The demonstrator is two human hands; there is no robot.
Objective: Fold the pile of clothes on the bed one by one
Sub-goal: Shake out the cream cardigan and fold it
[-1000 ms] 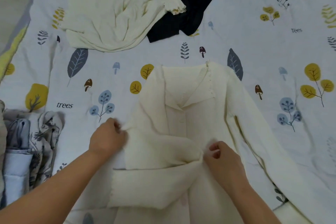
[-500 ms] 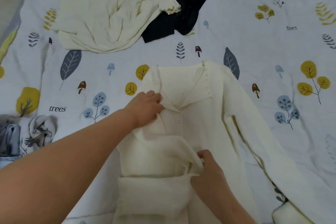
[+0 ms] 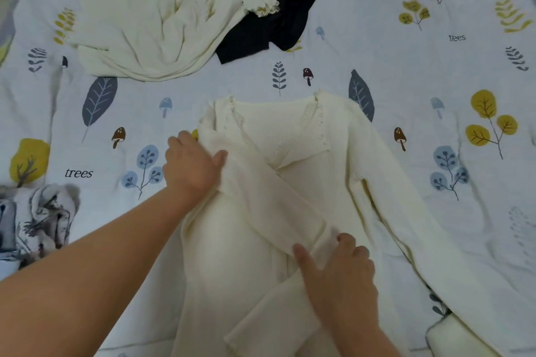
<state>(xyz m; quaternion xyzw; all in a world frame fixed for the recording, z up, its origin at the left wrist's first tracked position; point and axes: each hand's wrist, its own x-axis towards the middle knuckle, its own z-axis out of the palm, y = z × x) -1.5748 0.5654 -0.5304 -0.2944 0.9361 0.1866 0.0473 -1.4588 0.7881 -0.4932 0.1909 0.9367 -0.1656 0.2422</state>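
From the head camera, I look down on a cream ribbed long-sleeved cardigan with a lace-trimmed V neck (image 3: pixel 293 182), spread front-up on a bed covered by a white sheet printed with leaves, mushrooms and trees (image 3: pixel 406 72), its collar pointing away from me. My left hand (image 3: pixel 193 166) lies on the garment's left shoulder with fingers fairly straight and thumb spread, pressing the fabric down rather than gripping it. My right hand (image 3: pixel 336 266) is curled round the cuff end of the left sleeve (image 3: pixel 269 206), which runs diagonally across the chest from that shoulder. The other sleeve (image 3: pixel 406 240) lies stretched out toward the lower right, not yet folded. Beyond the collar, a crumpled cream top with a frilled cuff (image 3: pixel 162 14) overlaps a black garment (image 3: pixel 278 9); both wait unfolded. At the left edge sits a bundle of grey-and-white patterned fabric (image 3: pixel 37 220), whether folded I cannot tell. I judge the step in hand to be the first sleeve fold on this cardigan, with the pile well short of done. The next move, as I read it, calls for laying this sleeve flat along the body, then bringing the far sleeve across without pulling the collar askew.
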